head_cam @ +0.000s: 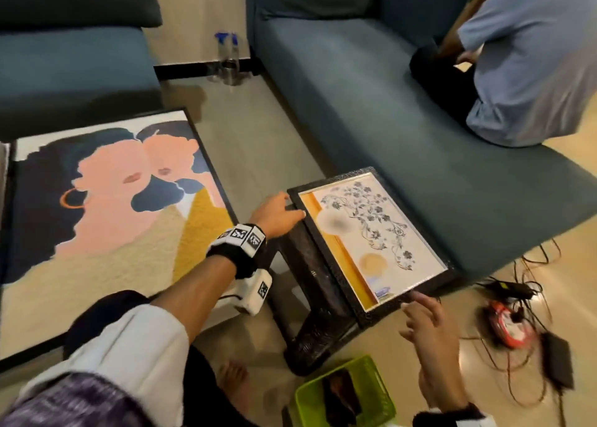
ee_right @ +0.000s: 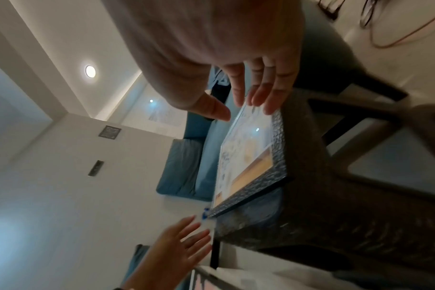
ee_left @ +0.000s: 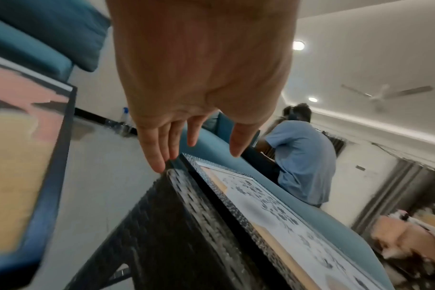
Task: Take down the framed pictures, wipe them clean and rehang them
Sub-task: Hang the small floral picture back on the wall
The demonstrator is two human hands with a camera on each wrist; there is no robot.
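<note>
A small picture [head_cam: 371,233] with a floral drawing and a black textured frame lies flat on a dark wicker stool [head_cam: 310,275], next to the sofa. My left hand [head_cam: 284,212] has its fingers straight, with fingertips [ee_left: 159,166] at the frame's far left corner and the stool's edge. My right hand [head_cam: 423,317] is spread open at the frame's near edge, and its fingertips [ee_right: 268,106] hover over that corner; contact is unclear. Neither hand holds anything. A large framed picture [head_cam: 106,207] of two faces rests on the floor against the left sofa.
Teal sofas [head_cam: 371,103] stand to the left and behind the stool. A person in a blue shirt [head_cam: 533,71] sits on the right one. Spray bottles [head_cam: 227,55] stand by the wall. A green basket [head_cam: 345,391] and tangled cables [head_cam: 507,323] lie on the floor nearby.
</note>
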